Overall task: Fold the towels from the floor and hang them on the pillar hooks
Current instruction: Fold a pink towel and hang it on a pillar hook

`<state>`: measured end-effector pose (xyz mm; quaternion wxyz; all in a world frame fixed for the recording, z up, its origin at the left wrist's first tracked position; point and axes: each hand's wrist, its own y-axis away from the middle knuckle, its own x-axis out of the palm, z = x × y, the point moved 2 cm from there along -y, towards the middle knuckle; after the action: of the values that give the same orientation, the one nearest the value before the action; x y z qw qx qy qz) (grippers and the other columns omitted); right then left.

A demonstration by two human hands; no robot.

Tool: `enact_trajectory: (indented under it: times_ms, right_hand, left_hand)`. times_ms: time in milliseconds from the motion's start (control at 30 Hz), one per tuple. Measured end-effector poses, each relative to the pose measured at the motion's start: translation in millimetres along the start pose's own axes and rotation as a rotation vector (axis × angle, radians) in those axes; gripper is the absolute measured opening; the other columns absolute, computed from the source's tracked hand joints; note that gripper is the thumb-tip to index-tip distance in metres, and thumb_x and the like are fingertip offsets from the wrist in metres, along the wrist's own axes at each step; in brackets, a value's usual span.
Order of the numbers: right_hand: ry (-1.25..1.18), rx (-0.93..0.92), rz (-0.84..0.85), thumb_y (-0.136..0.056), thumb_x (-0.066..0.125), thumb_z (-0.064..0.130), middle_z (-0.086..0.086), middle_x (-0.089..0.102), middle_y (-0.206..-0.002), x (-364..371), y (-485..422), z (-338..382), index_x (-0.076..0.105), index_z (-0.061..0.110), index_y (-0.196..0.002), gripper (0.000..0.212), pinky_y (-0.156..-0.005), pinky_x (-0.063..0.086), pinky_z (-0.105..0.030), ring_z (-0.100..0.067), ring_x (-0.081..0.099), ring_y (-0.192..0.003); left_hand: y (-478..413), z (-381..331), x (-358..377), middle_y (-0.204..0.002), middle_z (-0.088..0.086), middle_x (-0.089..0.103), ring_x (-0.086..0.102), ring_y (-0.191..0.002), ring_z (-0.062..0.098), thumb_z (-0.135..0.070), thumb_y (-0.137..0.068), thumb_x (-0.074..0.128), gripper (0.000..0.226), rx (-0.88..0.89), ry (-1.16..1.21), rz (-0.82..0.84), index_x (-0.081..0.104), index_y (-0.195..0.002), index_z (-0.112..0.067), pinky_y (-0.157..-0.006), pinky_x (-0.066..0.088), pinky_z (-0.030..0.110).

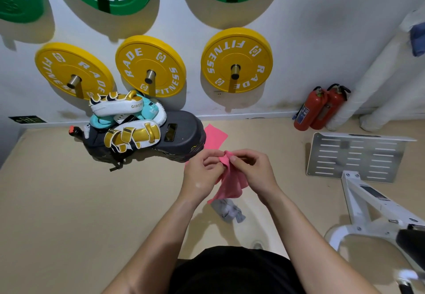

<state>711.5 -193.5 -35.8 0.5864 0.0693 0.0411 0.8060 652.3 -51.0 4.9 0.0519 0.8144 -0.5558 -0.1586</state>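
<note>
Both forearms reach forward, hands meeting above the floor. Left hand [202,170] and right hand [251,167] each pinch the top edge of a pink towel [230,182] with curled fingers; the cloth hangs bunched below. A second pink towel [216,136] lies flat on the floor against the black step platform [184,132]. A crumpled grey towel [227,211] lies on the floor beneath the hands. The yellow weight plates [236,60] on the wall read "RADE FITNESS". The focus mitt [115,107] on the platform reads "GINGP", the rest hidden.

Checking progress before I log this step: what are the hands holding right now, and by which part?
Both the left hand and right hand pinch a pink towel at its bunched top edge; the rest hangs down.
</note>
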Motion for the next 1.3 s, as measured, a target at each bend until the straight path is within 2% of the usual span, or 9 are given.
enact_trajectory:
  times_ms: [67, 200, 333, 567, 733, 800, 900, 1100, 1300]
  right_hand:
    - [-0.002, -0.01, 0.004, -0.088, 0.071, 0.009, -0.008, 0.077, -0.093, 0.2, 0.3, 3.8, 0.079, 0.011, -0.093, 0.01, -0.091, 0.054, -0.048, -0.032, 0.07, -0.096]
    - [0.006, -0.055, 0.032, -0.088, 0.071, 0.009, -0.007, 0.077, -0.09, 5.1, 2.5, 11.5, 0.08, 0.014, -0.09, 0.01, -0.091, 0.055, -0.049, -0.032, 0.07, -0.094]
    - [-0.018, -0.055, 0.077, -0.091, 0.067, 0.005, -0.008, 0.078, -0.093, 12.7, 5.7, 14.0, 0.08, 0.013, -0.092, 0.015, -0.094, 0.054, -0.049, -0.028, 0.071, -0.095]
    - [-0.006, -0.083, 0.206, -0.083, 0.075, 0.009, -0.008, 0.076, -0.098, 10.5, 9.4, 21.1, 0.077, 0.01, -0.1, 0.017, -0.089, 0.055, -0.037, -0.025, 0.07, -0.093]
    - [0.037, -0.116, 0.263, -0.085, 0.073, 0.003, -0.004, 0.076, -0.092, 6.4, 1.3, 37.8, 0.077, 0.019, -0.092, 0.018, -0.085, 0.054, -0.034, -0.018, 0.068, -0.087]
    - [0.111, -0.148, 0.315, -0.086, 0.071, 0.003, -0.002, 0.075, -0.089, 4.2, -3.7, 50.8, 0.076, 0.019, -0.091, 0.018, -0.081, 0.051, -0.027, -0.014, 0.067, -0.085]
    - [0.226, -0.209, 0.37, -0.089, 0.067, 0.001, 0.006, 0.07, -0.084, 2.8, -11.8, 73.4, 0.072, 0.018, -0.087, 0.018, -0.075, 0.046, -0.019, -0.008, 0.063, -0.079]
    - [0.262, -0.306, 0.382, -0.092, 0.059, 0.001, 0.008, 0.062, -0.078, 4.0, -25.4, 114.8, 0.063, 0.02, -0.085, 0.02, -0.071, 0.043, -0.019, -0.006, 0.054, -0.073]
    - [0.557, -0.401, 0.156, -0.094, 0.06, 0.012, 0.015, 0.062, -0.079, -10.0, -46.1, 136.4, 0.061, 0.027, -0.085, 0.018, -0.072, 0.042, -0.022, -0.003, 0.057, -0.074]
  left_hand:
    - [2.0, 0.5, -3.0, -0.064, -0.001, 0.065, 0.064, -0.066, 0.022, 0.0, -0.082, 0.067, 0.02, 0.034, -0.03, 0.019, 0.072, -0.093, -0.016, -0.07, 0.057, 0.051]
    - [4.1, -3.0, -8.7, -0.081, -0.01, 0.072, 0.067, -0.079, 0.005, -0.012, -0.086, 0.075, 0.012, 0.291, -0.256, -0.047, 0.075, -0.085, -0.023, -0.074, 0.054, 0.025]
    - [2.1, -3.8, -12.9, -0.092, -0.01, 0.068, 0.066, -0.091, 0.01, -0.013, -0.085, 0.076, 0.009, 0.471, -0.349, -0.092, 0.077, -0.088, -0.021, -0.079, 0.055, 0.028]
    - [1.5, -7.1, -15.5, -0.074, -0.014, 0.068, 0.06, -0.063, 0.006, -0.016, -0.079, 0.083, 0.023, 0.313, -0.253, -0.155, 0.065, -0.077, -0.03, -0.064, 0.047, 0.016]
    - [1.5, -2.2, -13.9, -0.097, -0.006, 0.074, 0.07, -0.085, 0.017, -0.018, -0.093, 0.069, 0.012, 0.252, -0.099, -0.019, 0.074, -0.102, -0.024, -0.08, 0.056, 0.035]
    - [2.9, -2.0, -13.5, -0.096, 0.003, 0.075, 0.07, -0.083, 0.019, -0.017, -0.098, 0.062, 0.016, 0.201, -0.024, 0.037, 0.074, -0.106, -0.023, -0.075, 0.056, 0.039]
    - [1.7, -1.4, -14.1, -0.08, 0.009, 0.072, 0.06, -0.064, 0.019, -0.005, -0.094, 0.067, 0.012, 0.171, -0.021, 0.067, 0.074, -0.099, -0.014, -0.061, 0.051, 0.034]
    - [-9.7, 19.8, -23.4, -0.069, 0.027, 0.057, 0.041, -0.058, 0.016, -0.012, -0.085, 0.072, 0.007, 0.149, -0.237, 0.01, 0.071, -0.079, -0.014, -0.058, 0.034, 0.031]
    - [-10.7, 53.9, -43.8, -0.071, 0.001, 0.069, 0.054, -0.056, 0.007, -0.009, -0.081, 0.067, 0.019, -0.001, -0.377, -0.06, 0.072, -0.077, -0.027, -0.059, 0.045, 0.028]
